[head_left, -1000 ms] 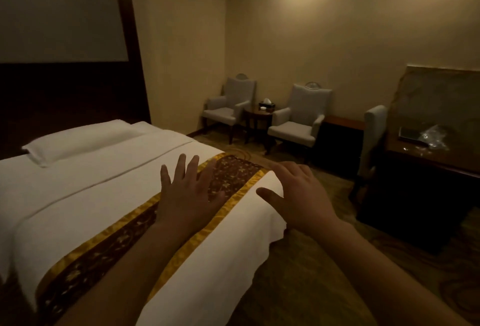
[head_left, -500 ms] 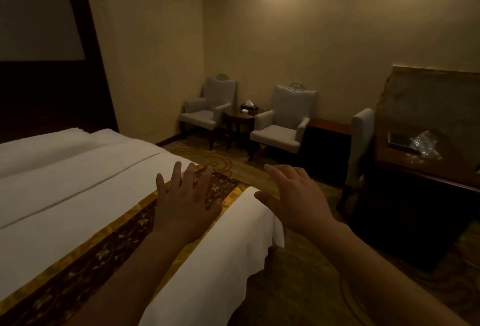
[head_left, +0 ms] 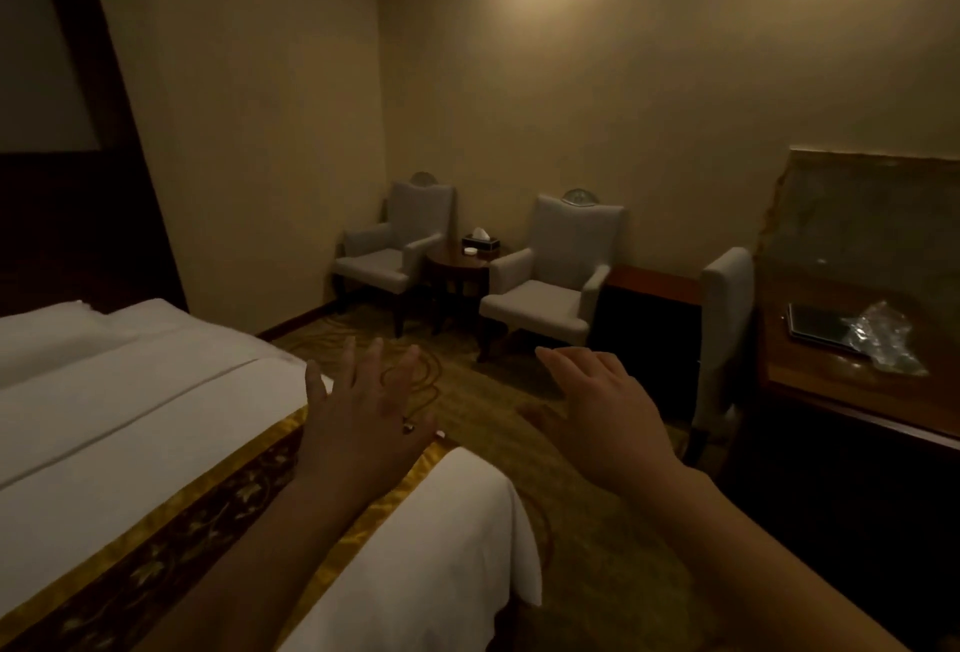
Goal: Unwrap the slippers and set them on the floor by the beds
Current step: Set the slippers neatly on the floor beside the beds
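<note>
- Hands first: the left hand (head_left: 363, 417) is held out flat with its fingers spread, palm down, gripping nothing, above the foot corner of the bed (head_left: 130, 417).
- Beside it, the right hand (head_left: 608, 417) is likewise spread and empty, palm down, out past the bed's edge over the patterned carpet (head_left: 597, 573).
- White linen covers the bed, and a dark runner (head_left: 171, 547) with gold borders lies across its foot, passing under the left forearm.
- Slippers cannot be made out anywhere in this dim view; no pair shows on the carpet by the bed or in either hand.
- On the desk (head_left: 857, 407) at the right lies a crumpled clear plastic wrapper (head_left: 883, 339), touching or just beside a dark flat object (head_left: 815, 326); whether the wrapper holds anything cannot be told.
- A pale chair (head_left: 724, 329) stands against the desk's near end.
- Two grey armchairs (head_left: 550, 288) face into the room at the far wall, with a small round table (head_left: 457, 267) between them.
- A tissue box (head_left: 480, 242) sits on that table.
</note>
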